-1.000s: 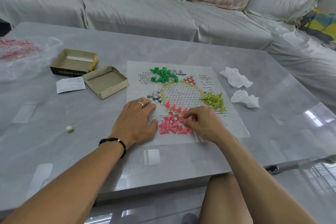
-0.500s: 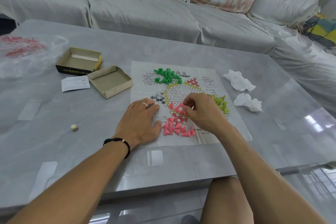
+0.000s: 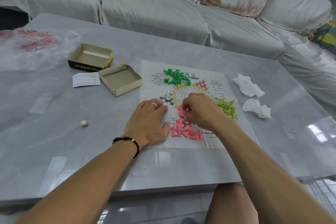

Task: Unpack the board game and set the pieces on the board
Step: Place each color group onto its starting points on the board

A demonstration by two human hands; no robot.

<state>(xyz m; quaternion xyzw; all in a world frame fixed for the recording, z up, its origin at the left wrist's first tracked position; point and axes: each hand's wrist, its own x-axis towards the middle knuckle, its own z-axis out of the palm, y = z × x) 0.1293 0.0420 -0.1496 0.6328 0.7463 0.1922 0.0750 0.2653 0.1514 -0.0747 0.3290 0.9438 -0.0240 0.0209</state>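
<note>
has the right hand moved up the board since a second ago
Yes. The right hand went from the pink pile at the board's near edge toward its middle.

A pink piece [image 3: 182, 109] is pinched by the right hand [image 3: 201, 110] over the paper board [image 3: 197, 143], which is pressed flat on the bench [image 3: 54, 151] by the left hand [image 3: 148, 123]; more pink pieces [image 3: 185, 131] are heaped nearby.

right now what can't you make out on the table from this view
- Head view: the print on the board is too small to read.
- The right hand covers the board's cells under it and most of the pink piece it pinches.
- The left hand lies flat over the board's left edge.
- The bag is cut off at the left edge; its red contents are blurred.
- The die is too small to read.
</note>
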